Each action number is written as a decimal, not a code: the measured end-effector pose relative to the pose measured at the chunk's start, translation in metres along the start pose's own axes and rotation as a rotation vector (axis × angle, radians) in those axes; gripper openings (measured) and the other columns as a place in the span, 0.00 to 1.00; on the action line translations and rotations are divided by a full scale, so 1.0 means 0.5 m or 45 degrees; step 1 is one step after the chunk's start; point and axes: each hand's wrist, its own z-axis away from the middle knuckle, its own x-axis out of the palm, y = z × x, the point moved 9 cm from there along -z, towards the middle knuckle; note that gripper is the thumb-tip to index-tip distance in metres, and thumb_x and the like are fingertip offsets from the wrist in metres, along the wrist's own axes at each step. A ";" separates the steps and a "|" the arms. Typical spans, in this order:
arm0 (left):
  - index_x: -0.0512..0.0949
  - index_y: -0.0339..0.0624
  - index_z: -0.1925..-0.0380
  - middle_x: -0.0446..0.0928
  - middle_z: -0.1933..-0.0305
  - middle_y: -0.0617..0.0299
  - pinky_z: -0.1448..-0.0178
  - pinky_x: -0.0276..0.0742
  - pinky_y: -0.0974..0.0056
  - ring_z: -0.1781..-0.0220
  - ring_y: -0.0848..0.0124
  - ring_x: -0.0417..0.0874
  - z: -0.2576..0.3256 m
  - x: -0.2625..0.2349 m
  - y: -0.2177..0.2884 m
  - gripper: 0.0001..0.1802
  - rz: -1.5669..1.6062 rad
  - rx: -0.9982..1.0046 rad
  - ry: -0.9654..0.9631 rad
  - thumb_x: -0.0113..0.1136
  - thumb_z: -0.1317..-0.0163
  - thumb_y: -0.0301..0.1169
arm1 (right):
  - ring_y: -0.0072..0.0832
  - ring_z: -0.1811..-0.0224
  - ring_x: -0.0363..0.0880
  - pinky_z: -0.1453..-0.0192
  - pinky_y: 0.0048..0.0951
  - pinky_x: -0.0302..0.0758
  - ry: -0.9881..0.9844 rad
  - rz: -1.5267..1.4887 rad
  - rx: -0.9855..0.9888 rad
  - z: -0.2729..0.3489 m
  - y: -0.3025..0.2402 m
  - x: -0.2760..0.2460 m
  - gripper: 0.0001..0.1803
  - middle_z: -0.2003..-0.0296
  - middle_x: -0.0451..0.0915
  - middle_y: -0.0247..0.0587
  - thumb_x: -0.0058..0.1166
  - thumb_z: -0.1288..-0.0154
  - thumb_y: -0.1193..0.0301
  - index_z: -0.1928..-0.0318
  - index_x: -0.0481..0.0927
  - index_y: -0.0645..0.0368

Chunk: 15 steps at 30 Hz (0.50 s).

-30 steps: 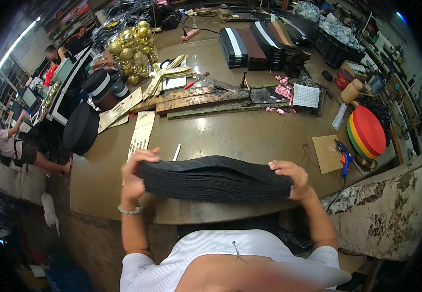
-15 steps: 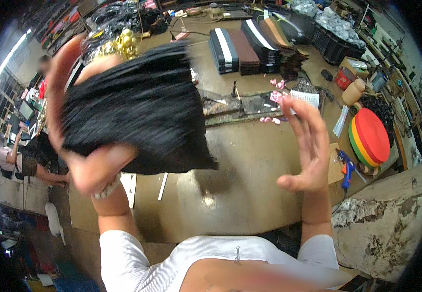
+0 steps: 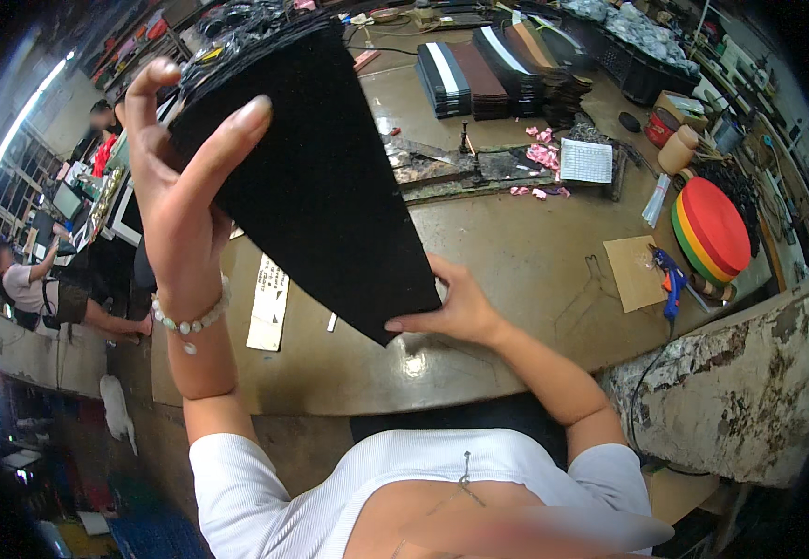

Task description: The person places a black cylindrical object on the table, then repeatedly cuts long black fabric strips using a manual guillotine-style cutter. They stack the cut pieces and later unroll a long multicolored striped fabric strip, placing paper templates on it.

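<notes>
From my remote seat: one black stack (image 3: pixel 321 186) — left hand (image 3: pixel 176 191) clasping its upper end, right hand (image 3: pixel 460 307) pinching the lower; I'd favour even pressure, layers flush.

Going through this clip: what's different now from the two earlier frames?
The black stack, first held level by both hands, now slants from upper left to lower right. The left hand has risen with its upper end. The right hand, open and off the stack half a second ago, grips the lower end again. The striped roll and glue gun stayed put.
</notes>
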 end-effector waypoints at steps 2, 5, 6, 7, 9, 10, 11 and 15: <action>0.66 0.42 0.45 0.75 0.56 0.60 0.50 0.77 0.72 0.56 0.73 0.81 0.018 -0.008 -0.001 0.32 -0.025 0.003 0.072 0.69 0.49 0.21 | 0.22 0.56 0.78 0.47 0.27 0.76 -0.002 -0.319 0.174 0.035 0.065 0.021 0.31 0.61 0.83 0.36 0.80 0.56 0.69 0.50 0.79 0.61; 0.66 0.38 0.43 0.75 0.54 0.59 0.49 0.74 0.74 0.56 0.73 0.80 0.034 -0.017 0.007 0.34 -0.110 0.057 0.148 0.69 0.52 0.25 | 0.23 0.57 0.80 0.49 0.28 0.78 0.036 -0.211 -0.075 0.065 0.058 0.020 0.31 0.61 0.83 0.39 0.79 0.53 0.68 0.49 0.77 0.61; 0.67 0.35 0.43 0.74 0.53 0.57 0.49 0.73 0.74 0.56 0.71 0.80 0.042 -0.024 0.007 0.35 -0.169 0.060 0.225 0.69 0.53 0.28 | 0.24 0.57 0.80 0.50 0.29 0.78 0.058 -0.196 -0.072 0.073 0.060 0.009 0.31 0.61 0.83 0.39 0.79 0.53 0.68 0.49 0.77 0.62; 0.67 0.33 0.43 0.74 0.53 0.56 0.48 0.73 0.74 0.55 0.70 0.79 0.031 -0.024 0.009 0.36 -0.181 0.092 0.207 0.69 0.54 0.31 | 0.24 0.57 0.81 0.50 0.29 0.78 0.085 -0.168 -0.074 0.078 0.059 -0.006 0.31 0.61 0.83 0.40 0.79 0.53 0.68 0.50 0.77 0.62; 0.72 0.28 0.47 0.75 0.51 0.54 0.42 0.70 0.71 0.49 0.64 0.78 0.017 -0.033 -0.007 0.33 -0.159 0.051 0.281 0.66 0.54 0.35 | 0.30 0.55 0.83 0.50 0.31 0.79 0.081 -0.019 -0.085 0.083 0.049 -0.044 0.31 0.58 0.82 0.45 0.79 0.53 0.68 0.50 0.76 0.63; 0.75 0.26 0.49 0.75 0.50 0.53 0.39 0.68 0.69 0.46 0.62 0.77 0.004 -0.018 0.000 0.32 -0.222 0.138 0.193 0.64 0.54 0.37 | 0.32 0.55 0.83 0.49 0.32 0.79 0.086 0.113 -0.149 0.079 0.035 -0.070 0.31 0.57 0.82 0.46 0.79 0.53 0.67 0.50 0.76 0.63; 0.77 0.27 0.51 0.76 0.48 0.51 0.36 0.67 0.68 0.43 0.59 0.77 -0.007 -0.017 0.003 0.29 -0.275 0.252 0.267 0.62 0.53 0.36 | 0.34 0.55 0.83 0.49 0.33 0.79 0.097 0.217 -0.227 0.075 0.017 -0.094 0.31 0.57 0.81 0.47 0.78 0.52 0.66 0.50 0.76 0.63; 0.77 0.33 0.46 0.75 0.44 0.45 0.36 0.69 0.56 0.43 0.56 0.75 -0.122 0.084 0.025 0.27 -0.582 0.798 -0.089 0.64 0.43 0.39 | 0.41 0.51 0.80 0.44 0.39 0.76 0.202 0.532 -0.265 0.003 -0.029 -0.230 0.39 0.53 0.79 0.53 0.75 0.48 0.58 0.44 0.72 0.69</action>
